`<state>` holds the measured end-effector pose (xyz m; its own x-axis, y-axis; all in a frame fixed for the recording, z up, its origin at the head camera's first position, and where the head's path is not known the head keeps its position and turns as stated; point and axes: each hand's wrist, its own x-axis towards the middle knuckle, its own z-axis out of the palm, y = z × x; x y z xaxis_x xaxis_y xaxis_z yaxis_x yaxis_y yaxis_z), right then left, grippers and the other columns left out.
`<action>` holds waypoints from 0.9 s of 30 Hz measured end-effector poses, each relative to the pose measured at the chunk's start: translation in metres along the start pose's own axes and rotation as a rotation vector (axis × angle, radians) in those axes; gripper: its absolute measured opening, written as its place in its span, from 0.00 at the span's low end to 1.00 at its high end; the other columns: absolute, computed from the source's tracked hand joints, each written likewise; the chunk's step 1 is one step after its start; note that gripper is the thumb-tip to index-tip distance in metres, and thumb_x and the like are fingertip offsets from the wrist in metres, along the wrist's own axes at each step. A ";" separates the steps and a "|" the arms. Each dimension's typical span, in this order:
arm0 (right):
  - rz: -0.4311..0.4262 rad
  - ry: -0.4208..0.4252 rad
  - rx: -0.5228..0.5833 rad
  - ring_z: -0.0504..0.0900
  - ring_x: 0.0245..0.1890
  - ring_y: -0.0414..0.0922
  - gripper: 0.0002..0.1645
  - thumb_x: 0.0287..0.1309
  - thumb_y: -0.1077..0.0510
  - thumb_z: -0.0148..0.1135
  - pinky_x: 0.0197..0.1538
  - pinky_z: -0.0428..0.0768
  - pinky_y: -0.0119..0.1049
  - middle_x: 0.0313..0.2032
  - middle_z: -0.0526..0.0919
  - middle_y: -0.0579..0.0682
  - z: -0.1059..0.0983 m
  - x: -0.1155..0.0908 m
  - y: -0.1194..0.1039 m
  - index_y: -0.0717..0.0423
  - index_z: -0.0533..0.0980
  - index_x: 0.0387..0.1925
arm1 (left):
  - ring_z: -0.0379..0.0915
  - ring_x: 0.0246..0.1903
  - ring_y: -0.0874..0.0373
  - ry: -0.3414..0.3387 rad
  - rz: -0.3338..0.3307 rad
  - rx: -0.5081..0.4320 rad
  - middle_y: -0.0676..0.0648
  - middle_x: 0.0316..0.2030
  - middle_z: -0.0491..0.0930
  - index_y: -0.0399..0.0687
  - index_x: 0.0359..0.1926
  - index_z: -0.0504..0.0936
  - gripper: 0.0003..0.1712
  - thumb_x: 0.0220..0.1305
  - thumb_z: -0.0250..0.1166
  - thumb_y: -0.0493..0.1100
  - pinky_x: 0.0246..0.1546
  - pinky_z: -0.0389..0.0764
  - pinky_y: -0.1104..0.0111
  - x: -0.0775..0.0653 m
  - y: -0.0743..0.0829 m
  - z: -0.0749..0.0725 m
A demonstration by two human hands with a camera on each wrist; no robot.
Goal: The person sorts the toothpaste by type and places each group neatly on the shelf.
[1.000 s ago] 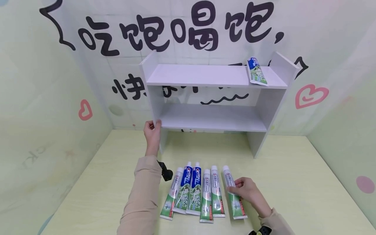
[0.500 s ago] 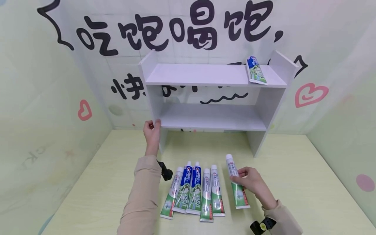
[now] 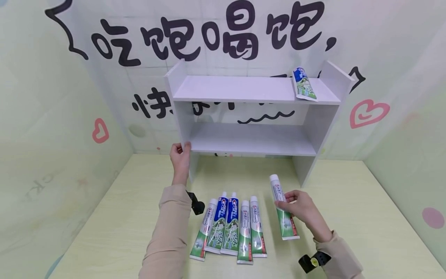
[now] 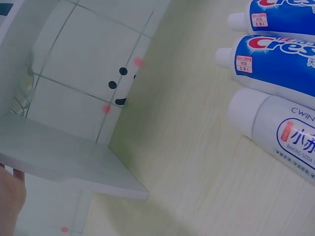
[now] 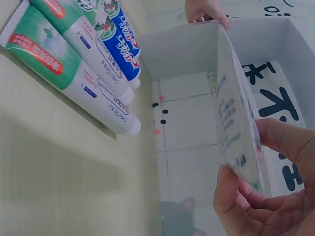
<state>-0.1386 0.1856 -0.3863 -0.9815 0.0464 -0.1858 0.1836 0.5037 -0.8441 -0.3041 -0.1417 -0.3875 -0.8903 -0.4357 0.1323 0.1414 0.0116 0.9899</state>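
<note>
My right hand [image 3: 299, 207] pinches a white and green toothpaste tube [image 3: 285, 221] by its edges, cap end pointing toward the shelf. In the right wrist view that tube [image 5: 238, 113] is seen nearly edge-on between thumb and fingers. My left hand [image 3: 180, 161] grips the left side panel of the white two-tier shelf [image 3: 252, 139], thumb on its front edge at the lower board. In front of the shelf lies a row of tubes: white and green ones [image 3: 245, 232] and two blue Crest ones [image 3: 231, 224]. One more Crest tube [image 3: 304, 84] lies on the top board at the right.
Printed walls stand behind the shelf and on both sides. The shelf's right side panel [image 3: 313, 128] rises behind the held tube. A pale wood-look table [image 3: 355, 217] carries everything.
My right hand has lifted the white and green tube from the row's right end and moved it forward, slightly right. The left hand stays on the shelf panel.
</note>
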 end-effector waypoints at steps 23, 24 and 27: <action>-0.061 0.008 -0.033 0.76 0.26 0.41 0.29 0.51 0.55 0.64 0.29 0.78 0.32 0.38 0.75 0.62 -0.025 0.009 -0.028 0.74 0.68 0.46 | 0.62 0.37 0.61 -0.014 -0.012 -0.021 0.53 0.36 0.66 0.41 0.39 0.68 0.12 0.61 0.56 0.45 0.36 0.67 0.71 0.001 0.001 -0.001; -0.062 0.008 -0.036 0.76 0.26 0.41 0.29 0.51 0.55 0.64 0.29 0.78 0.32 0.38 0.75 0.62 -0.026 0.010 -0.029 0.74 0.68 0.46 | 0.62 0.37 0.61 -0.012 -0.012 -0.023 0.52 0.36 0.66 0.41 0.39 0.68 0.12 0.61 0.56 0.45 0.36 0.67 0.71 0.001 0.001 -0.001; -0.071 0.012 -0.041 0.76 0.25 0.41 0.28 0.51 0.56 0.63 0.29 0.78 0.32 0.38 0.76 0.63 -0.030 0.013 -0.033 0.74 0.68 0.47 | 0.62 0.37 0.61 0.001 0.000 -0.019 0.52 0.35 0.66 0.42 0.38 0.68 0.12 0.61 0.57 0.45 0.36 0.68 0.72 0.000 -0.001 0.000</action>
<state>-0.1593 0.1952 -0.3457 -0.9925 0.0195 -0.1204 0.1117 0.5414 -0.8333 -0.3042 -0.1418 -0.3881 -0.8898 -0.4368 0.1318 0.1492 -0.0056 0.9888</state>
